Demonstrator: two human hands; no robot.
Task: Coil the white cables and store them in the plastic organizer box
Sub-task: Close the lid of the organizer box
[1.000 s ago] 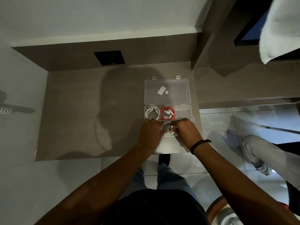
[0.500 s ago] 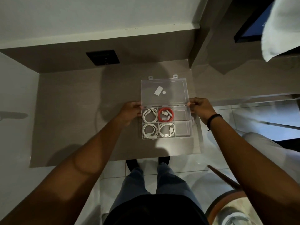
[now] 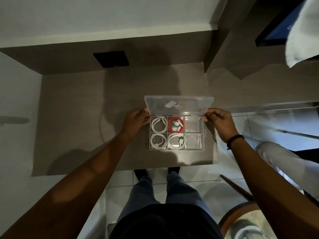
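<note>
The clear plastic organizer box (image 3: 194, 149) sits near the front edge of the brown desk (image 3: 82, 118). Three coiled white cables lie in its compartments: back left (image 3: 159, 125), front left (image 3: 158, 141) and front middle (image 3: 176, 141). A red coiled cable (image 3: 176, 125) fills the back middle compartment. The two right compartments hold nothing. The clear lid (image 3: 178, 105) is tilted up from its hinge. My left hand (image 3: 136, 118) pinches the lid's left edge. My right hand (image 3: 219, 118) pinches its right edge.
A black wall socket (image 3: 111, 59) is set in the panel behind the desk. A dark screen (image 3: 274, 34) and a white cloth (image 3: 303, 30) are at the upper right. Another person's leg (image 3: 283, 156) stands on the tiled floor to the right, and a round stool (image 3: 245, 223) below it.
My hands left the front middle compartment, where they set a white coil, and moved to the lid's two side edges. The lid has swung up from lying flat.
</note>
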